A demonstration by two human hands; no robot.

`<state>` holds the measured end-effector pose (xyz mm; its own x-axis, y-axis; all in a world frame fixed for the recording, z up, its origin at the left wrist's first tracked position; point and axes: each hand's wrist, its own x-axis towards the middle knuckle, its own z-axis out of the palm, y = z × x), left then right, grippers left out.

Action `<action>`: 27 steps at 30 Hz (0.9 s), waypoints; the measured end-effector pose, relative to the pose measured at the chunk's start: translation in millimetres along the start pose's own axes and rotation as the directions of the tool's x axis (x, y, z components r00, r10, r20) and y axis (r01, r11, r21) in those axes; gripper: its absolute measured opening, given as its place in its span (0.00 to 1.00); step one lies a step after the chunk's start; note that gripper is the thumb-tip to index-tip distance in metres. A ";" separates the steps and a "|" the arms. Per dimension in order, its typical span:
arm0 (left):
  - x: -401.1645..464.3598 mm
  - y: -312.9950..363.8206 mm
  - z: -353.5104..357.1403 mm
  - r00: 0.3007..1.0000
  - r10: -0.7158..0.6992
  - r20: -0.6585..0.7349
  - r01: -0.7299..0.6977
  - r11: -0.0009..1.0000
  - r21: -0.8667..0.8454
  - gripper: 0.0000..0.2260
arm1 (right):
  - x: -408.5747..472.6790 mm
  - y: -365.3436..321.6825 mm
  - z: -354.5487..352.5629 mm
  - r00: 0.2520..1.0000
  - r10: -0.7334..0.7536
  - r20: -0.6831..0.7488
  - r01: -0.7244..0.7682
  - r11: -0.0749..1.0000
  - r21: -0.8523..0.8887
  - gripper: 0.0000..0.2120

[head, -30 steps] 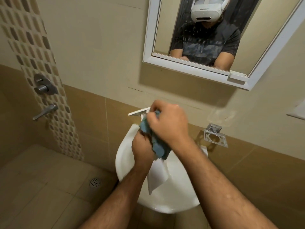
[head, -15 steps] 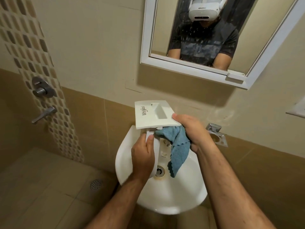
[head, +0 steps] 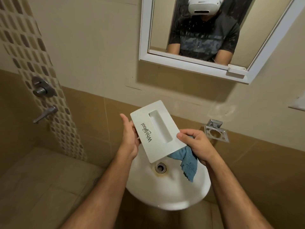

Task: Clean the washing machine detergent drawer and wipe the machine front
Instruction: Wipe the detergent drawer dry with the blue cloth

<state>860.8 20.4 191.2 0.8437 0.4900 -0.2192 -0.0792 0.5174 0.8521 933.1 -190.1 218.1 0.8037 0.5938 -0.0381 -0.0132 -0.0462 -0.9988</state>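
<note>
Counted around the sink [head: 173,195], which is serving as landmark:

- Sink: one, its single drain [head: 160,168] showing.
- Detergent drawer [head: 156,129]: one, hanging above the sink.
- Blue cloth [head: 188,164]: one, dangling over the sink's right side.
- Hands: two, a left hand [head: 130,138] and a right hand [head: 196,144], both working above the sink.
- Mirror [head: 206,38]: one, hanging on the wall above the sink.
- Metal wall holder [head: 216,131]: one, sitting right of the sink.
- Wall taps: two, a round knob [head: 42,89] and a lever [head: 46,114], sitting left of the sink.
</note>
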 end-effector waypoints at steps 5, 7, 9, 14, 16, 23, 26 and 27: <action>0.5 4.0 17.2 0.997 -0.011 -0.070 0.016 0.997 0.075 0.23 | -1.1 18.3 -12.7 1.000 0.023 0.010 -0.023 1.000 -0.014 0.15; 2.8 6.5 25.2 0.996 0.058 -0.067 -0.053 0.996 0.075 0.20 | -2.2 24.6 -14.3 0.999 0.040 -0.006 -0.040 0.999 0.030 0.16; 5.3 11.2 33.8 0.993 0.107 -0.052 -0.104 0.992 0.065 0.17 | -3.5 29.2 -14.5 0.997 0.060 -0.043 -0.058 0.997 0.056 0.15; 10.4 16.4 43.4 0.985 0.171 0.021 -0.172 0.983 0.063 0.16 | -11.0 34.0 -21.9 0.933 0.101 -0.345 -0.094 0.995 0.037 0.07; 13.7 15.4 44.2 0.983 0.184 0.023 -0.186 0.980 0.075 0.16 | -14.1 32.3 -32.3 0.875 0.106 -0.472 -0.083 0.994 0.070 0.09; 17.7 12.0 50.9 0.985 0.159 0.069 -0.165 0.983 0.081 0.17 | -18.4 -11.0 -32.7 0.771 0.021 -0.636 0.153 0.964 0.217 0.08; 15.9 13.2 55.3 0.986 0.127 0.108 -0.136 0.987 0.085 0.17 | -6.1 -38.1 -10.3 0.726 -0.102 -0.680 0.271 0.951 0.146 0.08; 15.0 14.5 56.1 0.986 0.117 0.119 -0.128 0.988 0.089 0.17 | -0.7 -47.4 -1.8 0.714 -0.149 -0.684 0.308 0.944 0.116 0.08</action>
<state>902.1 -4.1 226.9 0.8857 0.4602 -0.0603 -0.1388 0.3865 0.9118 934.2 -189.7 265.5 0.9828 -0.1181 0.1418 0.1662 0.2327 -0.9582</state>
